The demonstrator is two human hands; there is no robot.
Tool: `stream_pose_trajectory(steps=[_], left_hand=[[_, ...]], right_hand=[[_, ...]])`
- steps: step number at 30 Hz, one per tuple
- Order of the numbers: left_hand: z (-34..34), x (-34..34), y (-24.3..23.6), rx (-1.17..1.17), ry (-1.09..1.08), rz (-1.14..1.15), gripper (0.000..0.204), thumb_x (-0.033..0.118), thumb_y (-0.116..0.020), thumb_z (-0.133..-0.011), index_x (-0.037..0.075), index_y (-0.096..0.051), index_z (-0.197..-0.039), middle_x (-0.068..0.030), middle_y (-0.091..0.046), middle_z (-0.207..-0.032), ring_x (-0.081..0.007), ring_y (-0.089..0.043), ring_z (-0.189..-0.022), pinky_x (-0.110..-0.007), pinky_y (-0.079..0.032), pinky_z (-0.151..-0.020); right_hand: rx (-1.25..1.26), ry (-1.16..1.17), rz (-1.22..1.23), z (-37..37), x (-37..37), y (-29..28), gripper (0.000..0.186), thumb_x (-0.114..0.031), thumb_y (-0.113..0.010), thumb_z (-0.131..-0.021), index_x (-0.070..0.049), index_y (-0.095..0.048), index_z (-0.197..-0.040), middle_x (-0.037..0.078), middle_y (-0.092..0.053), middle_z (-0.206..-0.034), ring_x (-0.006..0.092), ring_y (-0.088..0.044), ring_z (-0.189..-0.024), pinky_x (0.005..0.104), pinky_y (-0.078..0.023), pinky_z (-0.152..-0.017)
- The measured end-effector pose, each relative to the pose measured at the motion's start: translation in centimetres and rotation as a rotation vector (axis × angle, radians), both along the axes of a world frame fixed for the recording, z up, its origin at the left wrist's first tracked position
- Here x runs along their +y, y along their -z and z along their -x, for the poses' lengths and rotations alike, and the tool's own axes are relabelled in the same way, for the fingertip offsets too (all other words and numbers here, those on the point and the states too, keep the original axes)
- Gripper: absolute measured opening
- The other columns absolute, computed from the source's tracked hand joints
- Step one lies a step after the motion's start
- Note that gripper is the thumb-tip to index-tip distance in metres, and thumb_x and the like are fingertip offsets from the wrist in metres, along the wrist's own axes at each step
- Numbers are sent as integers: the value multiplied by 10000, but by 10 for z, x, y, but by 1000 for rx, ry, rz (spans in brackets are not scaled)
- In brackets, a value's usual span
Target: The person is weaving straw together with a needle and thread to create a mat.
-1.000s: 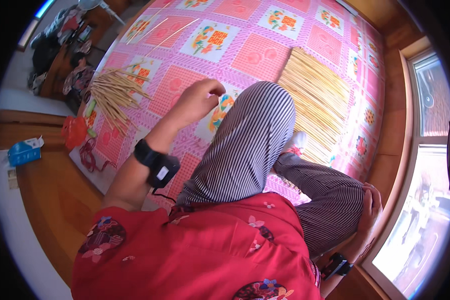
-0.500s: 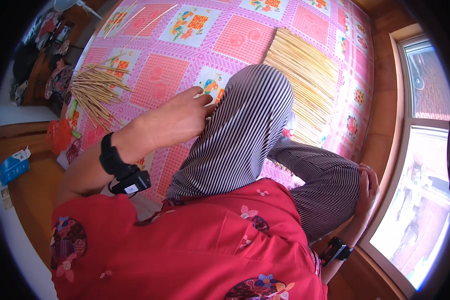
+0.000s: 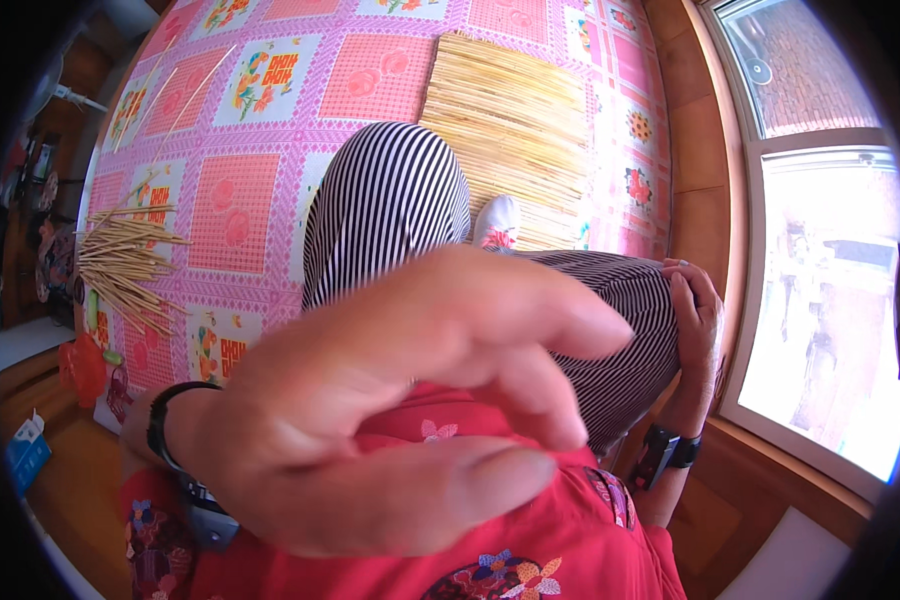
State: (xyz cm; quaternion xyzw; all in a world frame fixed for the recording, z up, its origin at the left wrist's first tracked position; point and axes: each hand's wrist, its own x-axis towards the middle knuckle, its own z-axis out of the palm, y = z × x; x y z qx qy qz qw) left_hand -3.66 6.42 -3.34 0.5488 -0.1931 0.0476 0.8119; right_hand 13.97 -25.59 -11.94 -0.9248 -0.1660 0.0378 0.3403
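My left hand (image 3: 310, 390) is raised close in front of me over my lap. Its thumb and curved fingers are apart, and nothing lies between them. My right hand (image 3: 698, 310) rests on my right knee, fingers laid over the striped trousers (image 3: 610, 285). Beyond my raised left knee, a flat row of pale straw-coloured stalks (image 3: 510, 110), side by side like a mat, lies on the pink patterned cover (image 3: 235, 215). My socked foot (image 3: 497, 220) is by its near part. A loose heap of similar stalks (image 3: 125, 255) lies at the left; neither hand touches any stalks.
A few thin single stalks (image 3: 202, 88) lie at the far left. By the cover's left edge are a red plastic bag (image 3: 82, 368) and a blue box (image 3: 30, 450). A wood-framed window (image 3: 820, 270) bounds the right side.
My left hand has risen from beside my left knee to close in front of me. My right hand stays on the right knee. The whole view has shifted, moving the surroundings leftward.
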Motion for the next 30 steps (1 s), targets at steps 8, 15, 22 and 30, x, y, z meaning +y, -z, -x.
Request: stream_pose_trajectory(steps=[8, 15, 22, 30], left_hand=[[-10, -105, -8, -236, 466, -173, 518, 198, -649, -866, -55, -448, -1272, -175, -622, -1051, -322, -637, -900, -391, -515, -769], [-9, -100, -34, -85, 540, 75, 254, 221, -622, -875, 1, -507, -928, -128, -554, -700, -293, -620, -675, -380, -504, -619], [-13, -89, -23, -222, 405, 40, 345, 137, -640, -818, -23, -501, -1090, -137, -598, -809, -289, -629, -734, -390, -508, -655], [-24, -54, -41, -150, 752, -368, 461, 24, -636, -795, -78, -509, -1226, -95, -577, -781, -209, -586, -686, -324, -474, -591]], right_hand=[[-6, 74, -21, 5, -27, 0, 210, -152, -538, -899, 9, -668, -935, 133, -672, -1029, 222, -621, -997, 341, -454, -924], [-4, 31, -15, 3, -14, 0, 194, -141, -556, -879, 0, -670, -946, 134, -682, -1026, 235, -641, -987, 330, -472, -889], [-78, 62, 7, 7, -16, -3, 215, -184, -560, -864, -12, -674, -922, 124, -681, -958, 247, -654, -919, 328, -486, -841], [-91, 30, 9, -6, -15, 5, 230, -227, -570, -862, -40, -683, -934, 122, -678, -942, 273, -649, -909, 343, -491, -834]])
